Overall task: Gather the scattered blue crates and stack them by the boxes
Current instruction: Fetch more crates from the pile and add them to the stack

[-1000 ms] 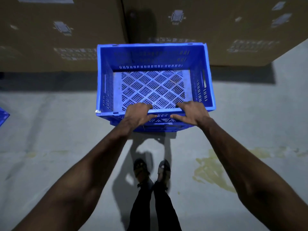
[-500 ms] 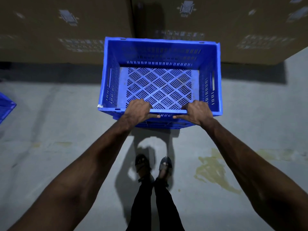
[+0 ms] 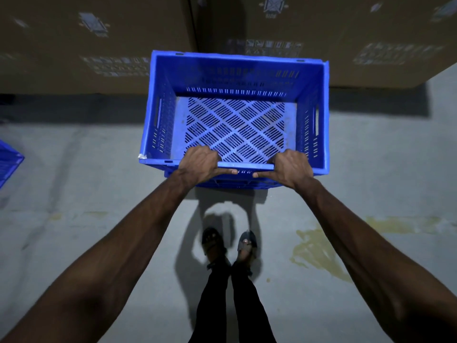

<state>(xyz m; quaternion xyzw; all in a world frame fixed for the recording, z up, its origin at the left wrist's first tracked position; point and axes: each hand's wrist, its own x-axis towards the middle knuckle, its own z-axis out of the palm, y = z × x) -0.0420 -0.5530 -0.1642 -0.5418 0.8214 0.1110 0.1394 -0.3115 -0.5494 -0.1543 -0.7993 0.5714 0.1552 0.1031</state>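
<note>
Both hands are on it: the left hand [image 3: 200,164] and right hand [image 3: 291,167] grasp the blue crate [image 3: 235,78], fingers curled over its near rim. It is open side up, far wall close to the cardboard boxes [image 3: 99,45]. A second crate [image 3: 10,162] pokes in at the floor's [image 3: 99,194] left edge.

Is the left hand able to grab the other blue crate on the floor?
Probably not now: the left hand grips the near rim of the front crate, and the other crate sits far off to the left.
</note>
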